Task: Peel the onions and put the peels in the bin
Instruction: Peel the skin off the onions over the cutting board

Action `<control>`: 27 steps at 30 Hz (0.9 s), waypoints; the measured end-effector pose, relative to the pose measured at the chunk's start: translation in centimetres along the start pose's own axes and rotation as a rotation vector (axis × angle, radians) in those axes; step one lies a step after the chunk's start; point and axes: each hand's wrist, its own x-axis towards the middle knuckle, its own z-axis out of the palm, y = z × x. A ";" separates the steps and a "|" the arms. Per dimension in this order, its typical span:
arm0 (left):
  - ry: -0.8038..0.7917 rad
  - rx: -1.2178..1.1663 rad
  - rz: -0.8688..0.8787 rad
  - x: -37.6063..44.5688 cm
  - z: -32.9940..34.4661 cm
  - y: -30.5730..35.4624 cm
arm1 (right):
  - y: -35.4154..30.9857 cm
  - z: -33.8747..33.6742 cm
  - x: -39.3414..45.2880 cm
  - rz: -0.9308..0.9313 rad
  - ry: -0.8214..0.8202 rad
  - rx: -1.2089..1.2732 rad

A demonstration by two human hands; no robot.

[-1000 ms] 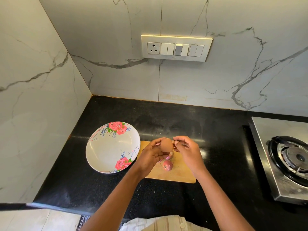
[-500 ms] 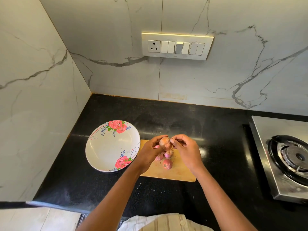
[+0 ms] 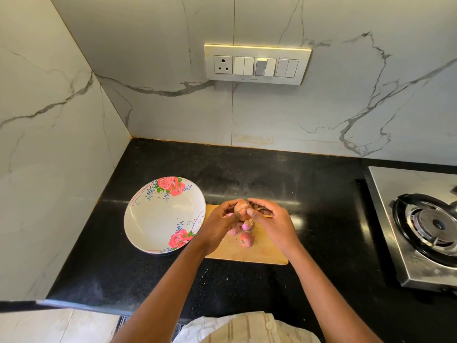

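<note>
Onion [image 3: 242, 207] is held up between both hands, just above the cutting board [image 3: 259, 253]. Dry brown skin covers it, so peeling looks barely begun. Left hand [image 3: 220, 225] wraps it from the left and below with fingers curled round, likely to steady and turn it. Right hand [image 3: 273, 222] comes in from the right, thumb and fingertips pinching at the top of the same onion, probably hunting for a skin edge to lift. Whether a flap is actually caught is too small to tell. A dark sliver by the right fingers could be a small blade or shadow, unclear. Loose onions [image 3: 246, 239], two at least, lie on the board under the hands, one partly hidden, likely the waiting pile. Working over the board makes sense, since scraps drop on wood, not the black countertop [image 3: 247, 174]. Floral plate [image 3: 153, 219] sits at the board's left edge, touching or just beside, within easy reach, probably for peeled onions or peels. No bin in view, so peels need carrying off. Stove [image 3: 420, 219] is well apart at right, not involved.
</note>
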 end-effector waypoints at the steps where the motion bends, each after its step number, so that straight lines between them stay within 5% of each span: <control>1: -0.005 0.033 0.009 0.0 0.1 0.1 | 0.2 -0.1 0.0 0.005 0.020 0.010; 9: 0.022 0.169 0.105 0.8 0.4 2.0 | 0.1 -0.9 0.1 -0.037 0.133 0.118; 18: 0.013 0.135 0.100 0.4 0.4 1.3 | -0.1 -0.4 0.5 -0.103 0.181 -0.062; 27: -0.030 -0.047 0.002 0.3 0.0 0.2 | 2.5 -0.9 0.4 0.133 0.241 -0.084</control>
